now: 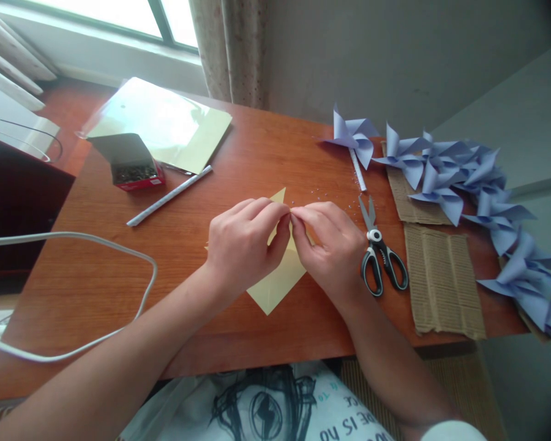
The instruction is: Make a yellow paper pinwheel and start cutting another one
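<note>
A square sheet of yellow paper (275, 288) with crease lines lies turned cornerwise under my hands, and its middle is largely covered by them. My left hand (248, 242) is closed in a pinch at the paper's upper part. Tip to tip with it, my right hand (333, 242) pinches at the same spot, thumb and forefinger pressed together. The exact bit of paper between the fingertips is hidden. Just right of my right hand lie scissors (375, 239) with black and grey handles, their blades slightly apart.
Purple paper pinwheels (441, 184) stand along the right on corrugated cardboard (445, 282). Another pinwheel (354, 136) has a white stick. At left are a red box (140, 177) of small metal pieces, a rolled paper stick (169, 196), yellow sheets (209, 141) and a white cable (153, 269).
</note>
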A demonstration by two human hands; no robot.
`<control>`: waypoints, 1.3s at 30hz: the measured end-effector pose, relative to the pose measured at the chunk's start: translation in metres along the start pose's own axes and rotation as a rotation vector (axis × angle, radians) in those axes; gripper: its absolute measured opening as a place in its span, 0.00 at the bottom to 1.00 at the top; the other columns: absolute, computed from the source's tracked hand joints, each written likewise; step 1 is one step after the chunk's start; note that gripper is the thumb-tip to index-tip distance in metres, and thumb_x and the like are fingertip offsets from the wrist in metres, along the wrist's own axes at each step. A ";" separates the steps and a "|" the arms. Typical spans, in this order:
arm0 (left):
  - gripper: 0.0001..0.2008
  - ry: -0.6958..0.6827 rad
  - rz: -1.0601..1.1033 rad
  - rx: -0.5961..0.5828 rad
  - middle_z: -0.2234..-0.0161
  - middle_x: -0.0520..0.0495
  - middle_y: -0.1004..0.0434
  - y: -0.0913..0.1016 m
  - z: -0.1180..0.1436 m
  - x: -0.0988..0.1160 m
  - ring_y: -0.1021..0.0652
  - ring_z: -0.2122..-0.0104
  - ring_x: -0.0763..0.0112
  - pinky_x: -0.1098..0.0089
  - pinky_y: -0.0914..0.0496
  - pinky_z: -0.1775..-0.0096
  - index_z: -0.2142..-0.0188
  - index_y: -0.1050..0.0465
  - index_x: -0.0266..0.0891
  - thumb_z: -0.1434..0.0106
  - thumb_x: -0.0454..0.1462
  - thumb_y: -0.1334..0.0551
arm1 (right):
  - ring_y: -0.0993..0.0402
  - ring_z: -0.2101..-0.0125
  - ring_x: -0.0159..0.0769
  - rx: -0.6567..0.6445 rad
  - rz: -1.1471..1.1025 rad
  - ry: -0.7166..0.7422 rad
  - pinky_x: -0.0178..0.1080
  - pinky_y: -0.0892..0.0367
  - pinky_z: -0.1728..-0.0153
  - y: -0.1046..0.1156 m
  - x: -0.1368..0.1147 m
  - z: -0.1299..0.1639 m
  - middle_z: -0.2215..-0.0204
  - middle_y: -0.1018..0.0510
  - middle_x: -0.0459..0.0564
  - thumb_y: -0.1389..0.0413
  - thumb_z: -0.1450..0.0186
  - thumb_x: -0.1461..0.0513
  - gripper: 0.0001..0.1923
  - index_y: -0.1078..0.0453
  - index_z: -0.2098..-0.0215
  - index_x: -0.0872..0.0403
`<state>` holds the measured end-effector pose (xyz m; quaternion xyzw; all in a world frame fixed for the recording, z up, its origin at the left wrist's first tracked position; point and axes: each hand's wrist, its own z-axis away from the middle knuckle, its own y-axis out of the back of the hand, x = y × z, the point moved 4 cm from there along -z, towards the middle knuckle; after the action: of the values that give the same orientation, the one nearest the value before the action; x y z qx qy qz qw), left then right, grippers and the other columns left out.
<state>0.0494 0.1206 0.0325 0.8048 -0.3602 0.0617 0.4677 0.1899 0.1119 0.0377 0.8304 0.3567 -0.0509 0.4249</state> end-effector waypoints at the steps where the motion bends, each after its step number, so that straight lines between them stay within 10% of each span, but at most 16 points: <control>1: 0.07 0.007 -0.001 -0.005 0.71 0.49 0.20 0.000 0.000 0.000 0.22 0.70 0.68 0.69 0.31 0.66 0.65 0.24 0.39 0.33 0.35 0.41 | 0.21 0.62 0.38 -0.008 -0.026 -0.009 0.40 0.26 0.58 0.000 0.000 0.000 0.65 0.18 0.51 0.44 0.31 0.66 0.07 0.24 0.59 0.51; 24: 0.07 0.149 0.368 -0.101 0.73 0.51 0.23 0.002 -0.007 -0.005 0.24 0.73 0.71 0.71 0.32 0.68 0.69 0.25 0.41 0.35 0.35 0.40 | 0.19 0.60 0.37 -0.272 -0.895 -0.660 0.41 0.24 0.55 -0.008 0.030 -0.001 0.64 0.16 0.47 0.39 0.34 0.58 0.05 0.23 0.63 0.51; 39: 0.06 0.111 0.421 -0.123 0.74 0.51 0.24 0.000 -0.006 -0.001 0.25 0.74 0.73 0.72 0.32 0.69 0.68 0.25 0.39 0.35 0.32 0.40 | 0.23 0.66 0.33 -0.309 -1.011 -0.741 0.37 0.26 0.60 -0.013 0.036 0.000 0.69 0.20 0.45 0.33 0.40 0.55 0.11 0.26 0.67 0.53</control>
<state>0.0501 0.1260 0.0359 0.6772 -0.4968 0.1799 0.5120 0.2079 0.1368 0.0149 0.4167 0.5366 -0.4763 0.5582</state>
